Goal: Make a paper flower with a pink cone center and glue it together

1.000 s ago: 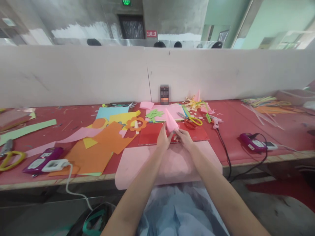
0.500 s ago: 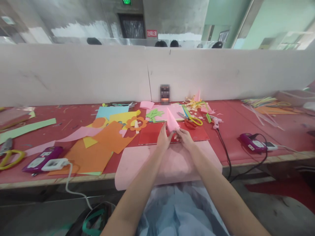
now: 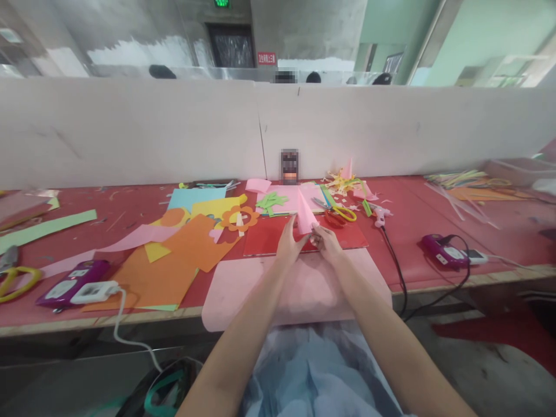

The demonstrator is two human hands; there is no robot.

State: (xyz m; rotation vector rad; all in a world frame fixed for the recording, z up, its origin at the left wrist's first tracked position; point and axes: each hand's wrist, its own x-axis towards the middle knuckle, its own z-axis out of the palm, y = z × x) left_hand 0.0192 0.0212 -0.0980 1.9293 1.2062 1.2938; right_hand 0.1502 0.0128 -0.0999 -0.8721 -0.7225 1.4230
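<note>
A pink paper cone (image 3: 306,215) points upward above the red board (image 3: 264,237). My right hand (image 3: 328,243) pinches its lower right edge, fingers closed. On the other side, my left hand (image 3: 288,244) is curled at the cone's lower left, with thumb and forefinger at its base. The inside of the cone is hidden. Just beyond the board lie green paper leaf shapes (image 3: 271,202) on a pink sheet. Yellow-handled scissors (image 3: 345,213) rest to the right of the cone.
A pink glue gun (image 3: 381,216) with a black cord lies right, near a purple power bank (image 3: 445,252). Orange paper (image 3: 156,278), an orange paper flower (image 3: 240,218) and another purple power bank (image 3: 72,282) lie left. A white partition (image 3: 174,133) rises behind.
The cone has turned and shifted slightly to the right, showing more of its side. My hands stay close to the same place, with the right fingers moved a little along its edge.
</note>
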